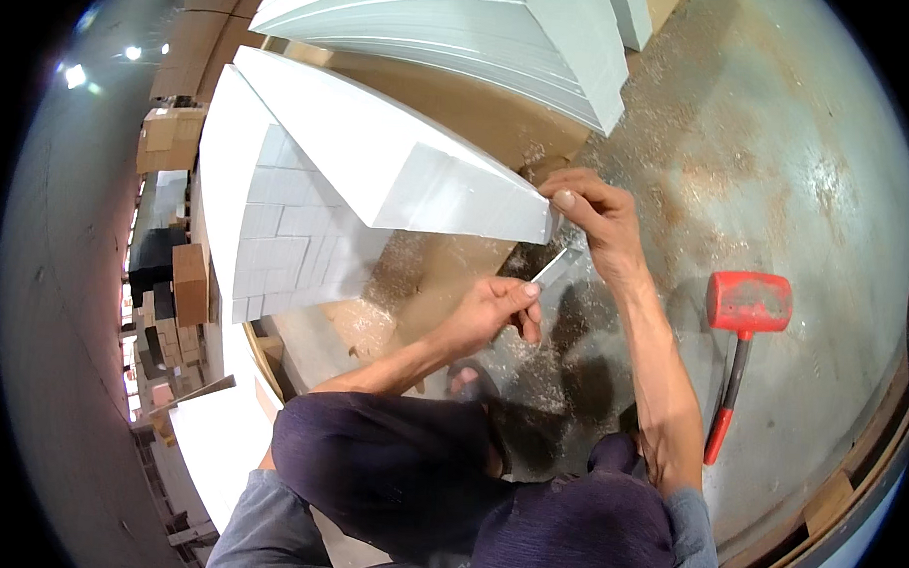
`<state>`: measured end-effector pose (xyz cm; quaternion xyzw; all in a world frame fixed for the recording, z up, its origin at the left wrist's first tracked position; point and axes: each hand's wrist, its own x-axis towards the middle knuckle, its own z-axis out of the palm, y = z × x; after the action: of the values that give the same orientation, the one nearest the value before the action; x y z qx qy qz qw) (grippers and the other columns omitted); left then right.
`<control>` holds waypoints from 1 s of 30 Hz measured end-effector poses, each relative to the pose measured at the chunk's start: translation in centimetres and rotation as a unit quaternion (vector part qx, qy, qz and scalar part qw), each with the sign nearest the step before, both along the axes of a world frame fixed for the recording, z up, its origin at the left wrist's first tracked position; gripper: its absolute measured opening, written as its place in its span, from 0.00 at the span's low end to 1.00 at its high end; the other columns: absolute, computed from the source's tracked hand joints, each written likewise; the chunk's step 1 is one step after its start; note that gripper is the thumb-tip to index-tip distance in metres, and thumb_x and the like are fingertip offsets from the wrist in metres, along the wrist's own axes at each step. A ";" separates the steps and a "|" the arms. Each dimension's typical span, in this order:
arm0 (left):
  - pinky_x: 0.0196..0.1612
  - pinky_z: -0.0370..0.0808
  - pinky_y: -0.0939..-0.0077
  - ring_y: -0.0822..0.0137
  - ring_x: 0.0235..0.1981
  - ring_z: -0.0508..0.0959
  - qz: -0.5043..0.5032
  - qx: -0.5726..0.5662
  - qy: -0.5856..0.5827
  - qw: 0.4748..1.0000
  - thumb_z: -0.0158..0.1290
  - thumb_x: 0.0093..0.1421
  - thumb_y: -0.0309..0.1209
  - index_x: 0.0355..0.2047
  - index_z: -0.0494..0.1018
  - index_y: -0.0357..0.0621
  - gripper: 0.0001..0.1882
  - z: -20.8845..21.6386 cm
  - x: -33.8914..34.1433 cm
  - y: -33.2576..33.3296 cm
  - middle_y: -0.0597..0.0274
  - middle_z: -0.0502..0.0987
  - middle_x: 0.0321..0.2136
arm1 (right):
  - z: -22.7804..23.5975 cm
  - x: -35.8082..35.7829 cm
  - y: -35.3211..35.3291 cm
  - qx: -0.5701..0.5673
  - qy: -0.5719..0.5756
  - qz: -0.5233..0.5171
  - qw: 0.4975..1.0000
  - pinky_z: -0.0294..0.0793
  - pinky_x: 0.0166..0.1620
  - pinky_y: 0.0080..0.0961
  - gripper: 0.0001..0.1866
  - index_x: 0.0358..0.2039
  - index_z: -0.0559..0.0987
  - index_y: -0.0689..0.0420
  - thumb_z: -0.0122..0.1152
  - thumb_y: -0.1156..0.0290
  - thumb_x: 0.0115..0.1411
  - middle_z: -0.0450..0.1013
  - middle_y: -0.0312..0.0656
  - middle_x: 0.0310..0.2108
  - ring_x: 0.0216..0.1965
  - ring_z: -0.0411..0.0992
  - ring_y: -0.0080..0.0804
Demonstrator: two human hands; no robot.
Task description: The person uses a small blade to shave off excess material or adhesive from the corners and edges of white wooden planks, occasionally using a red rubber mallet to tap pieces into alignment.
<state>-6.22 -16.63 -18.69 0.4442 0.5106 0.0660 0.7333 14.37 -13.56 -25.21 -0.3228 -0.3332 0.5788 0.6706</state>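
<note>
A long white block (379, 141) with a pale grey end face stands in front of me, its near right corner pointing toward my hands. My right hand (599, 214) is closed at that corner, thumb and fingers pinching the edge. Just below the corner, my left hand (499, 308) is closed on a thin, flat, silvery strip (552, 268). The strip slants up to the right, toward the underside of my right hand. Whether it is a blade or a scraper I cannot tell.
A red-headed mallet (749, 302) lies on the dusty concrete floor (798, 196) at right. Layered white panels (463, 34) stand at the far side, over brown cardboard (421, 88). A white panel (296, 228) with a brick-like pattern stands at left; cartons (169, 139) are stacked beyond.
</note>
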 end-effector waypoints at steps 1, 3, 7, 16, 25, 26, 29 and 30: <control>0.27 0.71 0.78 0.69 0.23 0.79 -0.003 0.005 0.004 1.000 0.52 0.71 0.44 0.28 0.80 0.41 0.21 0.2 -0.2 0.0 0.57 0.81 0.22 | 0.6 0.0 0.0 0.021 -0.014 -0.017 1.000 0.72 0.54 0.29 0.17 0.44 0.86 0.55 0.75 0.68 0.53 0.80 0.36 0.43 0.48 0.73 0.28; 0.25 0.71 0.78 0.70 0.21 0.79 -0.005 0.016 0.014 1.000 0.52 0.71 0.44 0.28 0.80 0.42 0.20 0.7 -0.5 0.4 0.58 0.82 0.21 | 2.7 -0.1 0.1 0.060 -0.062 -0.032 0.996 0.71 0.57 0.31 0.20 0.45 0.86 0.52 0.77 0.65 0.50 0.79 0.35 0.45 0.52 0.71 0.30; 0.22 0.70 0.79 0.72 0.20 0.79 -0.012 0.015 0.015 1.000 0.52 0.70 0.43 0.28 0.80 0.43 0.20 0.7 -0.2 0.2 0.57 0.82 0.21 | 6.9 -0.3 1.4 0.192 -0.118 -0.067 0.972 0.72 0.55 0.28 0.20 0.45 0.87 0.51 0.77 0.66 0.50 0.80 0.34 0.44 0.50 0.71 0.29; 0.25 0.72 0.79 0.69 0.24 0.81 -0.011 0.024 -0.002 1.000 0.51 0.71 0.42 0.28 0.80 0.41 0.20 0.5 -0.3 -0.1 0.55 0.82 0.22 | 6.7 0.6 3.0 0.135 0.029 0.057 0.989 0.71 0.48 0.24 0.16 0.42 0.87 0.56 0.76 0.72 0.51 0.80 0.34 0.41 0.45 0.72 0.23; 0.32 0.74 0.77 0.69 0.27 0.82 -0.031 0.016 -0.019 0.999 0.51 0.71 0.42 0.29 0.79 0.41 0.19 0.6 -0.5 -0.1 0.56 0.82 0.23 | 8.5 0.6 2.8 0.107 0.020 0.058 0.992 0.71 0.47 0.22 0.10 0.38 0.87 0.58 0.74 0.72 0.55 0.80 0.35 0.38 0.42 0.74 0.23; 0.31 0.74 0.77 0.69 0.27 0.82 -0.035 0.017 -0.011 0.999 0.50 0.71 0.42 0.29 0.79 0.41 0.19 1.0 -0.4 -0.1 0.56 0.82 0.23 | 8.3 0.7 2.8 0.106 0.030 0.059 0.992 0.72 0.47 0.21 0.11 0.39 0.87 0.57 0.74 0.72 0.55 0.80 0.35 0.39 0.42 0.74 0.23; 0.28 0.73 0.79 0.69 0.26 0.81 -0.034 0.025 -0.002 0.999 0.50 0.71 0.42 0.29 0.79 0.41 0.20 1.3 -0.9 -0.3 0.56 0.82 0.23 | 8.9 0.2 2.6 0.123 0.047 0.039 0.990 0.72 0.47 0.21 0.14 0.42 0.87 0.55 0.75 0.69 0.54 0.81 0.35 0.39 0.42 0.75 0.23; 0.27 0.72 0.79 0.69 0.25 0.81 -0.034 0.028 -0.004 0.999 0.51 0.71 0.42 0.29 0.79 0.41 0.20 1.4 -1.0 -0.2 0.55 0.82 0.23 | 10.3 0.0 2.2 0.142 0.041 0.017 0.989 0.72 0.46 0.20 0.15 0.43 0.86 0.53 0.75 0.68 0.53 0.81 0.35 0.40 0.42 0.75 0.23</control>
<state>-7.22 -16.87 -17.33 0.4810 0.4903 0.0573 0.7246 14.35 -11.34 -14.91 -0.1947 -0.3897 0.5493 0.7130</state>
